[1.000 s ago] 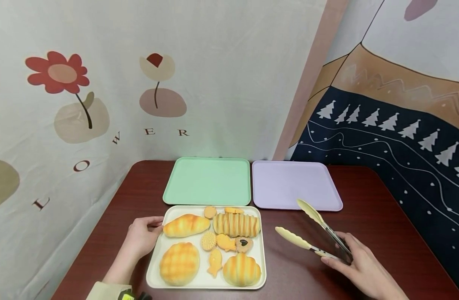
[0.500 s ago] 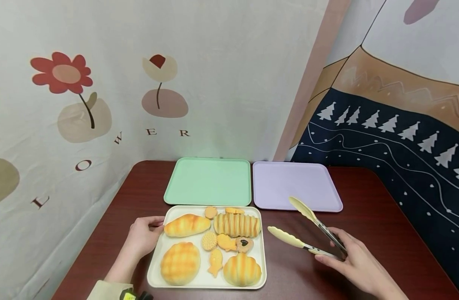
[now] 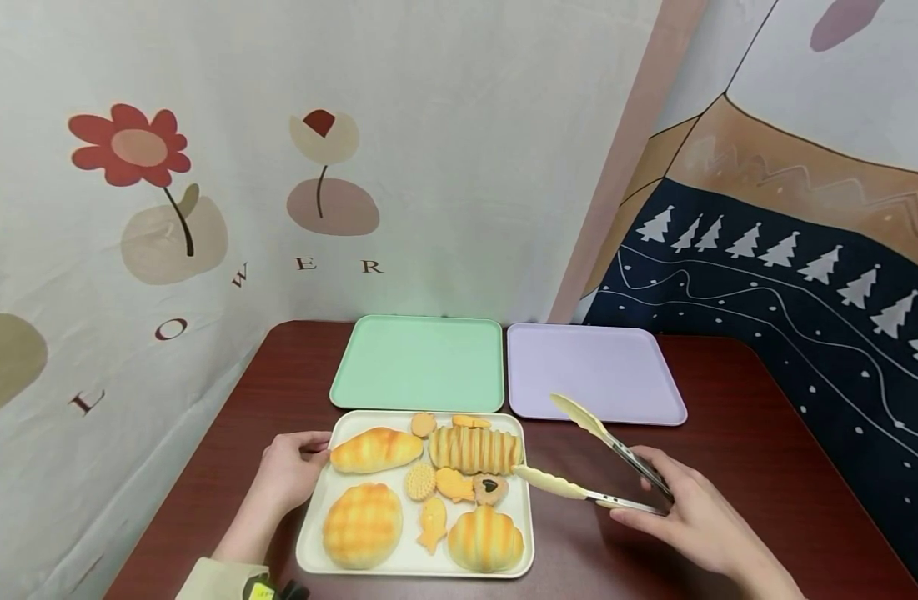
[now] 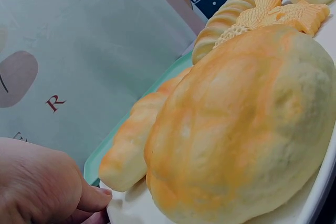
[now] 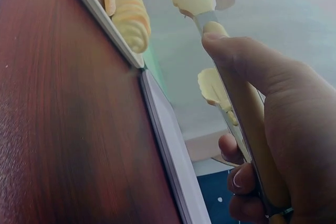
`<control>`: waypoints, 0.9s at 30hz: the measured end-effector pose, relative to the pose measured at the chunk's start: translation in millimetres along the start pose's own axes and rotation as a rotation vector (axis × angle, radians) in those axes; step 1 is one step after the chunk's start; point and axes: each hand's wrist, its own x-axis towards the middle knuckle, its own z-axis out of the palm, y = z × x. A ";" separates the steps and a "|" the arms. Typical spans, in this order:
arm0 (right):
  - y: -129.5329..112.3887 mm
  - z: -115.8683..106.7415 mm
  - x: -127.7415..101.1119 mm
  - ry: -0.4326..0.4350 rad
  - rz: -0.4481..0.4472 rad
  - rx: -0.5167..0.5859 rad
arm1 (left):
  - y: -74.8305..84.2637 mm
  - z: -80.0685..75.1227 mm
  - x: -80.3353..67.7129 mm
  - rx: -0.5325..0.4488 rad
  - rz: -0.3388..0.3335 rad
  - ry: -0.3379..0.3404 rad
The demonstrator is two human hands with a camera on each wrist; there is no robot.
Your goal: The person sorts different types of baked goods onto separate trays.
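My left hand (image 3: 288, 472) pinches the left rim of a white tray (image 3: 413, 567); in the left wrist view the thumb (image 4: 97, 198) lies at its corner. On the tray sit a round scored bun (image 3: 363, 527), a long bread (image 3: 376, 450), a ridged striped bread (image 3: 475, 450), a striped roll (image 3: 485, 539) and several small biscuits, two of them fish-shaped (image 3: 432, 525). My right hand (image 3: 687, 517) holds food tongs (image 3: 616, 467) with cream scalloped tips, arms spread and nothing between them. The nearer tip overlaps the tray's right rim by the ridged bread in the head view.
Behind the white tray, a green tray (image 3: 419, 364) and a purple tray (image 3: 589, 371) lie side by side, both bare, on the dark red-brown table (image 3: 729, 417). Printed cloths (image 3: 459, 167) hang right behind the table's back edge.
My right hand has carried the tongs left, from beside the white tray to its right rim, arms still spread. My left hand and the breads stay where they were.
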 end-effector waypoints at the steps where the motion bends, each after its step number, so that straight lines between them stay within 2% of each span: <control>1: -0.1 0.9 1.5 -0.001 -0.015 -0.002 | 0.2 0.0 -0.1 -0.001 0.000 0.000; 14: -4.8 13.7 18.4 -0.084 -0.072 0.009 | 0.0 0.8 0.1 0.002 -0.004 0.007; 27: -7.9 23.1 31.2 -0.130 -0.131 0.059 | 0.6 1.2 -0.4 0.013 0.006 0.017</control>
